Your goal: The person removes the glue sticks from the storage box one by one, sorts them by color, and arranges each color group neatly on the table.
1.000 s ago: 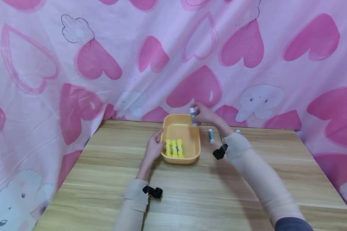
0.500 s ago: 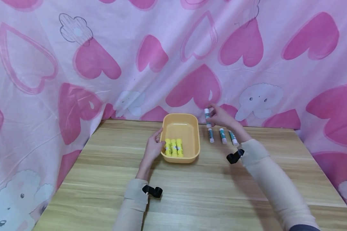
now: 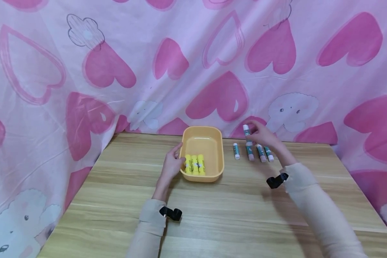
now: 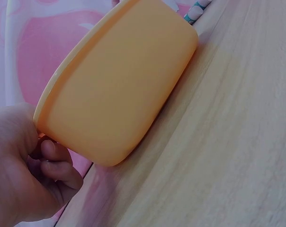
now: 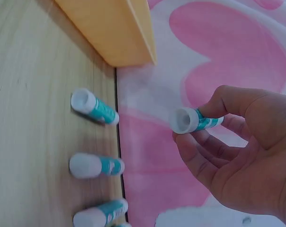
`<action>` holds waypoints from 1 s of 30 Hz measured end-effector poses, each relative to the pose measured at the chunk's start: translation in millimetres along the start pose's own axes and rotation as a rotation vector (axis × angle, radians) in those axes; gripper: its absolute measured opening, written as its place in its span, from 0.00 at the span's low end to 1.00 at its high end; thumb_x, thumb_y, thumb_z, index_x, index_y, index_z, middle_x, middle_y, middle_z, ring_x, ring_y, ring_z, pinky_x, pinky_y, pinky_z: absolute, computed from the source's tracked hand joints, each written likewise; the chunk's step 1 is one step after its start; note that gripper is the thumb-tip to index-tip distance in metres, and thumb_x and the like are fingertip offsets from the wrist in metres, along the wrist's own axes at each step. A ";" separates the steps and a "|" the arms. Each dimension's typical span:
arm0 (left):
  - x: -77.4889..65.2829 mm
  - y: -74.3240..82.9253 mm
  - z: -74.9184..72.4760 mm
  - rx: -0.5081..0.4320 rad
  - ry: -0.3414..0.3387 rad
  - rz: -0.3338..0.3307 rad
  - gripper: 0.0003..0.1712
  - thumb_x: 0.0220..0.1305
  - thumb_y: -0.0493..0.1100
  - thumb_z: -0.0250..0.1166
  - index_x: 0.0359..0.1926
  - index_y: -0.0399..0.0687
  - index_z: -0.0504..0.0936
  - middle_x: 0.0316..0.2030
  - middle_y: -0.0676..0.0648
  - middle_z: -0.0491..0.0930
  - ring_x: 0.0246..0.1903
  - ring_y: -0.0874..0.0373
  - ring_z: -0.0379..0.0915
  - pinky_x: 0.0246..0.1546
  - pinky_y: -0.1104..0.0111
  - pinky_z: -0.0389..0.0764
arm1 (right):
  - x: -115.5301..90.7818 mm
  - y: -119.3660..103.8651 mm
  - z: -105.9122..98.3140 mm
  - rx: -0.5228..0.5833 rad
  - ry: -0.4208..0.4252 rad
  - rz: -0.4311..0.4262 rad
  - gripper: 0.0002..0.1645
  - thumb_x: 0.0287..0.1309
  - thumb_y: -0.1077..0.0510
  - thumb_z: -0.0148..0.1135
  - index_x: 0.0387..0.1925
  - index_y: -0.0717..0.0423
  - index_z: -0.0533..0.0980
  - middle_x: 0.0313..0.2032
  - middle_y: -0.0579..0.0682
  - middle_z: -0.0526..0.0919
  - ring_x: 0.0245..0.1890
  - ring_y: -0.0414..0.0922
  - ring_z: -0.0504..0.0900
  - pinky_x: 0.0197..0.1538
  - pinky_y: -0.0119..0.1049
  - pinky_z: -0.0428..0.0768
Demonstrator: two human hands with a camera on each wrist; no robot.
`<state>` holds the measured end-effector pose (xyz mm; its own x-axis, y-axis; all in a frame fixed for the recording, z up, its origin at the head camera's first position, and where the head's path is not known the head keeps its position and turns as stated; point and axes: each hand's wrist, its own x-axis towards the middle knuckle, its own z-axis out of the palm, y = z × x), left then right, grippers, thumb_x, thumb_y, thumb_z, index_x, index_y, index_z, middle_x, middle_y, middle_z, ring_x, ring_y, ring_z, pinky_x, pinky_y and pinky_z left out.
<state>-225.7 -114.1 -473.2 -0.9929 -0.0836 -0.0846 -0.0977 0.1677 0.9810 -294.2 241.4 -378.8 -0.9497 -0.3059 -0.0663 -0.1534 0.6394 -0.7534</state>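
My left hand grips the left rim of an orange-yellow plastic tray, thumb inside it and fingers curled below the rim in the left wrist view. Three yellow tubes lie side by side at the near end of the tray. To the right of the tray, my right hand pinches a white-and-teal glue stick between thumb and fingers. It is held above the table, and its hollow white end faces the right wrist camera. Several similar glue sticks lie in a row below that hand.
The wooden table ends at a pink heart-print curtain, which hangs just behind the tray and the glue sticks. A black wrist camera is strapped to the left sleeve, another camera to the right.
My right hand has moved right, away from above the tray's far right corner, still pinching the glue stick. Glue sticks formerly hidden by the arm now show. The left hand and tray stay put.
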 end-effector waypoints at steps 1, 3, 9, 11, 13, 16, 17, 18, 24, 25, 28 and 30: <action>0.1 -0.3 -0.2 0.000 0.002 0.000 0.42 0.58 0.28 0.59 0.73 0.56 0.65 0.19 0.52 0.69 0.16 0.64 0.62 0.15 0.77 0.67 | -1.3 3.4 -2.0 0.008 0.005 0.002 0.37 0.65 0.60 0.58 0.73 0.56 0.57 0.50 0.63 0.69 0.42 0.55 0.75 0.38 0.36 0.84; 0.3 -0.8 -0.8 0.004 0.002 0.001 0.42 0.58 0.28 0.59 0.73 0.56 0.65 0.20 0.51 0.70 0.16 0.64 0.62 0.15 0.77 0.68 | -3.7 10.3 -6.3 0.027 0.015 0.010 0.37 0.65 0.60 0.57 0.73 0.57 0.57 0.50 0.63 0.69 0.40 0.54 0.75 0.38 0.36 0.84; -0.8 -1.3 -2.4 0.002 0.002 -0.007 0.42 0.58 0.28 0.59 0.73 0.57 0.65 0.22 0.49 0.74 0.18 0.63 0.66 0.18 0.76 0.72 | -10.3 29.2 -19.6 0.013 0.031 0.043 0.37 0.66 0.60 0.57 0.73 0.56 0.57 0.48 0.63 0.68 0.36 0.54 0.77 0.37 0.38 0.84; -1.6 -0.9 -2.8 0.003 0.004 -0.005 0.42 0.58 0.28 0.59 0.73 0.57 0.65 0.22 0.48 0.74 0.17 0.63 0.65 0.17 0.76 0.72 | -13.2 34.6 -23.5 0.002 0.029 0.053 0.37 0.66 0.59 0.57 0.74 0.56 0.57 0.49 0.64 0.69 0.37 0.55 0.77 0.37 0.36 0.83; -2.3 -0.3 -2.8 0.003 0.002 -0.005 0.42 0.58 0.28 0.59 0.73 0.57 0.65 0.22 0.49 0.74 0.17 0.62 0.65 0.17 0.76 0.72 | -15.8 40.9 -26.7 -0.011 0.030 0.065 0.37 0.66 0.60 0.56 0.74 0.57 0.57 0.49 0.65 0.70 0.38 0.57 0.77 0.36 0.36 0.82; -2.7 0.0 -2.1 0.003 -0.002 -0.003 0.42 0.58 0.28 0.59 0.73 0.57 0.65 0.20 0.50 0.71 0.16 0.63 0.63 0.16 0.76 0.69 | -19.1 52.1 -30.7 -0.023 0.034 0.086 0.37 0.66 0.61 0.56 0.74 0.58 0.57 0.48 0.66 0.71 0.39 0.57 0.76 0.36 0.38 0.83; -2.7 0.2 -1.6 0.003 -0.002 -0.002 0.42 0.59 0.28 0.59 0.73 0.57 0.65 0.20 0.50 0.71 0.16 0.63 0.63 0.16 0.77 0.69 | -20.0 56.1 -32.1 -0.028 0.034 0.089 0.37 0.66 0.61 0.56 0.74 0.59 0.57 0.48 0.66 0.71 0.39 0.57 0.76 0.37 0.39 0.83; -2.7 0.4 -1.1 0.003 -0.001 -0.002 0.42 0.59 0.28 0.59 0.73 0.57 0.65 0.21 0.50 0.72 0.16 0.63 0.63 0.16 0.77 0.69 | -21.0 60.0 -33.4 -0.032 0.035 0.088 0.36 0.67 0.62 0.56 0.73 0.59 0.58 0.48 0.66 0.71 0.39 0.56 0.75 0.37 0.40 0.84; -2.0 0.7 0.9 0.005 -0.001 -0.002 0.42 0.59 0.28 0.59 0.73 0.57 0.65 0.20 0.50 0.70 0.16 0.64 0.63 0.15 0.77 0.68 | -28.2 80.2 -40.4 -0.062 0.024 0.076 0.36 0.68 0.59 0.57 0.73 0.61 0.59 0.53 0.66 0.70 0.42 0.54 0.72 0.36 0.37 0.83; -1.8 0.6 1.1 0.005 -0.003 -0.003 0.42 0.58 0.28 0.59 0.73 0.57 0.65 0.20 0.51 0.70 0.16 0.64 0.63 0.15 0.77 0.69 | -29.2 83.2 -41.4 -0.067 0.021 0.078 0.36 0.68 0.59 0.57 0.73 0.62 0.58 0.54 0.67 0.69 0.43 0.54 0.72 0.36 0.37 0.82; -1.0 0.2 0.6 0.009 0.000 -0.006 0.42 0.58 0.29 0.60 0.73 0.58 0.66 0.20 0.51 0.70 0.16 0.63 0.63 0.16 0.77 0.69 | -30.5 91.1 -42.5 -0.049 0.007 0.101 0.36 0.68 0.59 0.56 0.74 0.62 0.57 0.60 0.69 0.66 0.48 0.57 0.71 0.39 0.38 0.82; -1.1 0.3 -0.6 0.011 0.007 -0.007 0.42 0.58 0.29 0.59 0.73 0.58 0.66 0.20 0.51 0.70 0.16 0.63 0.63 0.16 0.76 0.69 | -30.6 96.8 -42.2 -0.030 -0.006 0.119 0.36 0.68 0.59 0.55 0.74 0.62 0.57 0.64 0.70 0.64 0.52 0.59 0.70 0.43 0.39 0.83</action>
<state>-224.6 -114.5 -472.7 -0.9917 -0.0915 -0.0902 -0.1054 0.1779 0.9784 -291.5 342.4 -422.1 -0.9600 -0.2309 -0.1581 -0.0477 0.6920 -0.7203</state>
